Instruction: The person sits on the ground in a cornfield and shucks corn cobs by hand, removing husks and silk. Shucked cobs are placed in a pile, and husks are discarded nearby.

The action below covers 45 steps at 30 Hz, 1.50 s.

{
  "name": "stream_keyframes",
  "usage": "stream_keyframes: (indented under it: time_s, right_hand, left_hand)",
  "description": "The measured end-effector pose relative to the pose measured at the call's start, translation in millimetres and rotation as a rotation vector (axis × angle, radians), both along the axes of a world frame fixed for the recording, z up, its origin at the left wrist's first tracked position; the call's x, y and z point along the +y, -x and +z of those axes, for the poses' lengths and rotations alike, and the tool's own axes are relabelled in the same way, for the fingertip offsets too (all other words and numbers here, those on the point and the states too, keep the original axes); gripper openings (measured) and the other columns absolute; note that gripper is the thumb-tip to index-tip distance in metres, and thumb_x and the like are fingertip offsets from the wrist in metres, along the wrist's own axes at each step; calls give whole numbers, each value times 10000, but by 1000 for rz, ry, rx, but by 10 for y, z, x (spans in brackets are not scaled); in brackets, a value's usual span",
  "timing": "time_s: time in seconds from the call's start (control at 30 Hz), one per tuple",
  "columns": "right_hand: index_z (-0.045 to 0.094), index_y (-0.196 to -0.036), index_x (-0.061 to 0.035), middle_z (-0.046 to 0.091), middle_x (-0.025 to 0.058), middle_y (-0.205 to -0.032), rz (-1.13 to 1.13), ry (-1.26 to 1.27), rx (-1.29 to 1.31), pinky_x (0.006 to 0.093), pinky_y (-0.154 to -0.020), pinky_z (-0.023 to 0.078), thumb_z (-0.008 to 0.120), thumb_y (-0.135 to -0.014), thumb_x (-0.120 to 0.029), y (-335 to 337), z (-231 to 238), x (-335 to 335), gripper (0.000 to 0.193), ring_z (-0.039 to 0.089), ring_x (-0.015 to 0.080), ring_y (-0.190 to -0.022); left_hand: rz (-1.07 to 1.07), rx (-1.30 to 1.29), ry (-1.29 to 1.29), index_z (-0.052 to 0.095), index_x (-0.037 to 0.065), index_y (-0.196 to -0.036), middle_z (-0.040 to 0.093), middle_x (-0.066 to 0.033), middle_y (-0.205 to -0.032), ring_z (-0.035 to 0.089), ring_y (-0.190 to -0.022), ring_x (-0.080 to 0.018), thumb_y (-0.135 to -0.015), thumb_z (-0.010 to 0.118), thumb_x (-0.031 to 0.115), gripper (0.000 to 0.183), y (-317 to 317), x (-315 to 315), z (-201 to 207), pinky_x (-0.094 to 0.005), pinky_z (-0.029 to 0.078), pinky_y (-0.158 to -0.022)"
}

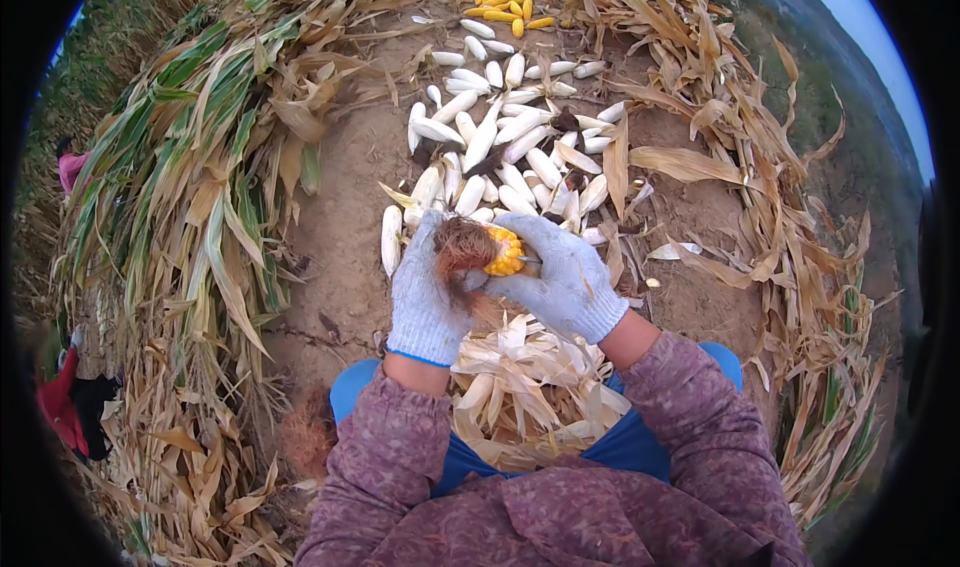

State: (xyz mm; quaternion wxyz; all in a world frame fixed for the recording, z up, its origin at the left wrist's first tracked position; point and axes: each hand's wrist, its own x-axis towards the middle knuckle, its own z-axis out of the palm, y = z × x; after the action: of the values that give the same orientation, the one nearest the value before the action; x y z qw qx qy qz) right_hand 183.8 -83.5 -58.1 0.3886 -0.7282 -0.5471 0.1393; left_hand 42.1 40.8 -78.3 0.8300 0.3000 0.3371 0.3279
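Note:
Both my hands wear whitish knit gloves and meet in front of me. An ear of corn (pixel 507 252) with bare yellow kernels shows between them. My right hand (pixel 565 277) grips its right side, where a small pointed grey metal piece (pixel 529 260) sticks out by the thumb. My left hand (pixel 424 292) is closed around the ear's other end. A tangle of reddish-brown corn silk (pixel 462 247) hangs over its fingers and hides part of the grip. Below the hands, pale stripped husks (pixel 530 372) lie heaped between my blue-clad knees.
Several whitish ears (pixel 520 127) are piled on the soil ahead, with yellow ears (pixel 507 5) beyond. Dry cornstalks (pixel 230 167) bank up on the left, more stalks (pixel 760 167) on the right. At the left edge are a person in pink (pixel 72 167) and red-and-black clothing (pixel 75 402).

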Motion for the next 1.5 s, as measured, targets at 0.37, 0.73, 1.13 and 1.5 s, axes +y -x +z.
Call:
stream_keyframes:
  time_s: [0.37,0.73,1.13,1.5]
  right_hand:
    - [719,-1248,11,758,256,-1071,50,406,155,449,-883,574,758,-872,-592,-135,52,2,711,746,390,-987]
    - [683,-1308,-3,762,161,-1120,230,339,474,384,-953,552,768,-924,-481,-131,161,-89,619,719,234,-1043]
    - [582,-1438,42,700,161,-1314,62,42,809,369,-1039,532,763,-976,-372,-7,-360,27,647,679,237,-1192]
    - [576,-1416,10,687,124,-1252,-263,-420,1473,355,-923,630,645,-1077,-242,-399,-82,-30,427,732,216,-1065]
  left_hand:
    - [359,450,-1064,552,-13,-1467,655,-179,-1329,626,-1265,-280,-1045,695,497,678,193,36,232,-400,515,-1087]
    - [-288,292,-607,684,33,-1311,707,-17,-1072,653,-948,-97,-1045,713,195,312,199,72,271,-261,571,-848]
    - [74,62,-362,707,60,-1108,712,-29,-946,657,-841,-123,-1080,642,127,98,37,-73,94,-290,548,-779]
    - [152,0,-196,680,94,-1106,670,5,-886,638,-760,-105,-1067,689,159,76,116,108,51,-291,558,-683]
